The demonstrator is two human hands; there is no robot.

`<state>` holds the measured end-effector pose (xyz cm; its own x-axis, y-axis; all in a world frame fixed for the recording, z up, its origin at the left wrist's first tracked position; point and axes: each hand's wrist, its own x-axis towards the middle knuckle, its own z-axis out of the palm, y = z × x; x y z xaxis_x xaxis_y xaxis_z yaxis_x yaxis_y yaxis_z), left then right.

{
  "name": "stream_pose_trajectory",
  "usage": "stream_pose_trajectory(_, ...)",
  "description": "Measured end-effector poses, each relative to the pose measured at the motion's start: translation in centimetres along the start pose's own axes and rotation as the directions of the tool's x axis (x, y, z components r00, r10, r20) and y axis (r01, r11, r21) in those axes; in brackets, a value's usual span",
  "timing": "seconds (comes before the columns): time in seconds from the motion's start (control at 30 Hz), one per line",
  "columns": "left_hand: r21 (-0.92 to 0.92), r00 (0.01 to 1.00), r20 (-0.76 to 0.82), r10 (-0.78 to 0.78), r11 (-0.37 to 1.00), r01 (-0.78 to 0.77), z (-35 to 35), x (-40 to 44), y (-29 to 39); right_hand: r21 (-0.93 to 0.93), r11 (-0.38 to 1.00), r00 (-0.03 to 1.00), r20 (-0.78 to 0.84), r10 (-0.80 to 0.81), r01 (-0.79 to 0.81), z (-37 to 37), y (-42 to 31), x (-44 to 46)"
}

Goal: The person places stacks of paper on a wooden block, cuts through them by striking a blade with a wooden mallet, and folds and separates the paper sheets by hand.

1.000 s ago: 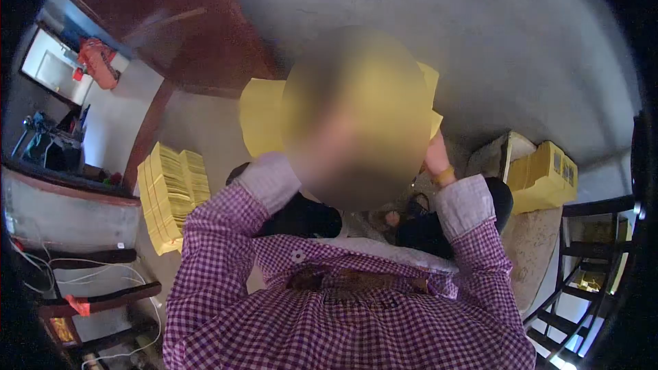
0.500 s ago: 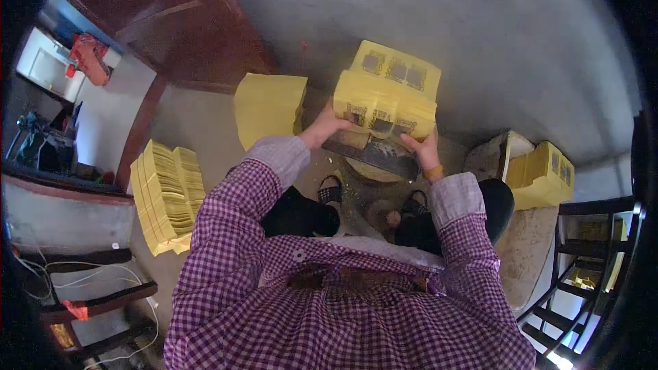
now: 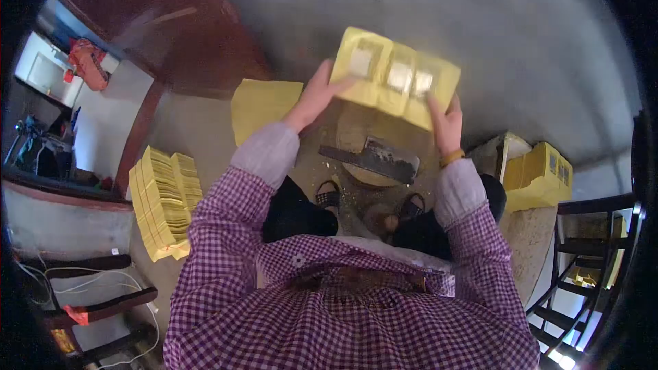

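A yellow paper stack (image 3: 411,99), printed with a row of square panels, is raised between both hands. My left hand (image 3: 321,96) grips its left edge, with the thumb over the near face. On the right, my right hand (image 3: 447,123) closes round the lower right corner. The panels shine in the light, and motion blurs the upper edge. Underneath, apart from the paper, a dark, worn strip (image 3: 373,159) lies across a round, pale block (image 3: 363,175) between my feet.
Another yellow stack (image 3: 264,106) stands left of the block. A tied bundle of yellow paper (image 3: 161,199) sits farther left. At the right, a yellow pile (image 3: 541,175) rests on a board (image 3: 531,240). Dark chair frames (image 3: 589,260) and a cabled rack (image 3: 103,301) flank me.
Both hands have lifted the yellow paper up off the strip and turned it, so one panelled face shows. My right hand has moved up and right; the strip and block are now more exposed.
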<state>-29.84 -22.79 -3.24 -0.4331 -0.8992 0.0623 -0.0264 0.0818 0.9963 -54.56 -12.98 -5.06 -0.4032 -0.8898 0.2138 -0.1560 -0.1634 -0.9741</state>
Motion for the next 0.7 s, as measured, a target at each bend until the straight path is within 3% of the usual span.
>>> stream_pose_trajectory(0.07,0.086,0.999,-0.033,-0.03,0.996,0.033,-0.3,3.5,-0.8,0.223,0.969,0.989,-0.074,0.127,-0.107,0.1,1.7,3.0)
stream_pose_trajectory(0.1,0.166,0.996,-0.07,-0.063,0.983,0.074,-0.1,4.9,-1.8,0.222,0.969,0.989,-0.077,0.124,-0.104,-0.2,2.9,4.2)
stream_pose_trajectory(0.17,0.155,0.992,-0.093,-0.081,0.983,0.094,0.5,6.8,-3.6,0.042,0.984,0.974,-0.137,0.179,-0.175,-0.4,4.9,6.5)
stream_pose_trajectory(0.23,0.127,0.977,-0.119,-0.177,0.973,0.192,1.1,7.7,-3.9,0.017,0.984,0.968,-0.177,0.176,-0.176,0.1,5.1,7.0)
stream_pose_trajectory(0.3,0.178,0.966,-0.194,-0.171,0.962,0.206,1.4,8.0,-5.3,-0.022,0.991,0.978,-0.17,0.125,-0.131,0.3,5.2,6.8)
stream_pose_trajectory(0.37,0.401,0.951,-0.16,-0.264,0.863,0.307,0.3,9.6,-7.6,0.047,0.987,0.972,-0.17,0.161,-0.155,0.5,5.1,6.7)
stream_pose_trajectory(0.43,0.351,0.952,-0.139,-0.274,0.885,0.306,0.3,8.8,-7.5,0.114,0.978,0.964,-0.18,0.195,-0.176,0.2,5.1,6.5)
stream_pose_trajectory(0.53,0.336,0.957,-0.079,-0.279,0.896,0.29,-0.5,9.4,-8.6,0.025,0.974,0.961,-0.155,0.228,-0.227,-0.2,5.3,6.7)
stream_pose_trajectory(0.6,0.375,0.959,-0.049,-0.28,0.884,0.278,-0.5,9.4,-8.0,0.167,0.946,0.935,-0.176,0.306,-0.278,0.2,5.7,7.1)
stream_pose_trajectory(0.67,0.549,0.932,-0.288,-0.218,0.76,0.347,0.9,7.5,-4.1,0.134,0.948,0.94,-0.153,0.306,-0.287,-0.1,6.5,7.6)
stream_pose_trajectory(0.7,0.55,0.932,-0.289,-0.221,0.758,0.35,0.6,7.7,-5.3,0.098,0.951,0.943,-0.136,0.304,-0.293,-0.4,6.9,7.7)
